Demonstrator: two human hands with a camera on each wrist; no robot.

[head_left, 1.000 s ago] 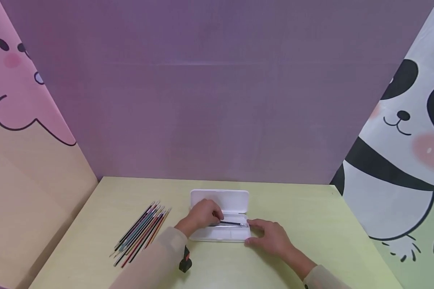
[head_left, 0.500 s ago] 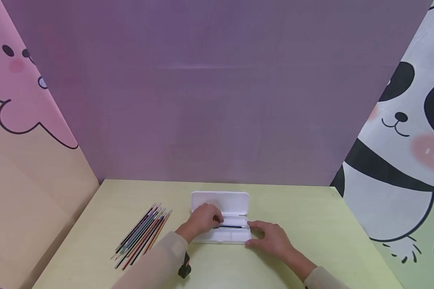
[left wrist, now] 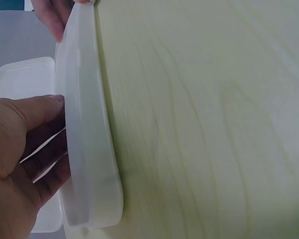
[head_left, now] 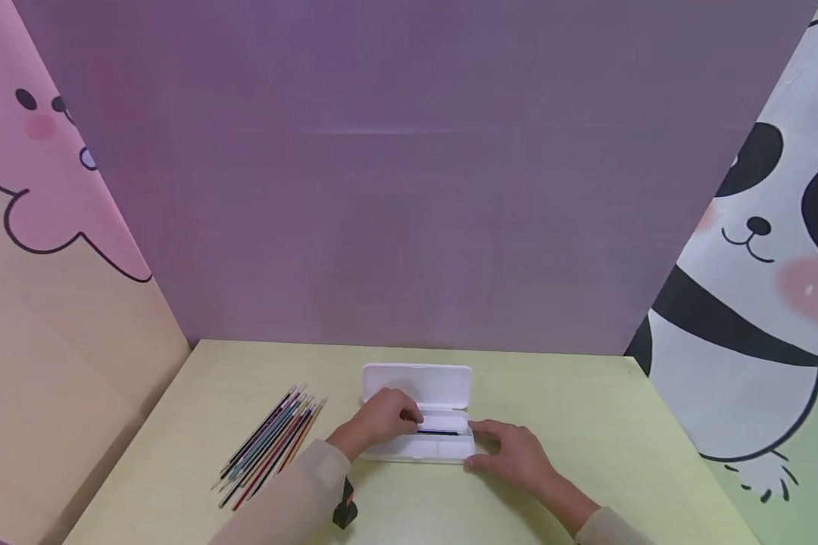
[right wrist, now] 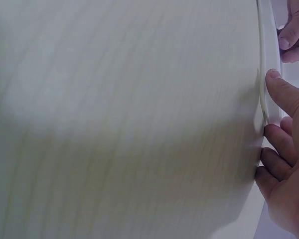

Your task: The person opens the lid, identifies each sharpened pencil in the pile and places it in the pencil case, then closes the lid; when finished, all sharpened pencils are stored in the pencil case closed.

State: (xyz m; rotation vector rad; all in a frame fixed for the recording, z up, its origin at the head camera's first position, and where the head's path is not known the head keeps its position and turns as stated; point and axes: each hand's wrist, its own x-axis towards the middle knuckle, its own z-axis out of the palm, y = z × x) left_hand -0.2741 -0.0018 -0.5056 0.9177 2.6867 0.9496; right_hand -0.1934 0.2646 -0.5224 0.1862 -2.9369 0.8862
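Note:
A white pencil case lies on the table with its lid raised at the back. Inside it, a dark pencil lies flat along the length of the case. My left hand reaches into the left half of the case, its bent fingers right at the pencil's left end. In the left wrist view the case wall hides those fingertips, so I cannot tell whether they pinch the pencil. My right hand holds the case's right end, thumb at the front corner and fingers round the end wall.
To the left of the case, a loose bundle of pencils lies slantwise on the pale yellow table. Below my left sleeve hangs a small black object. A purple panel stands behind the table, with printed cartoon walls at both sides.
The dark pencil has settled from a slight tilt to flat in the case. My left hand stays over the case's left half; the right hand keeps its hold on the end.

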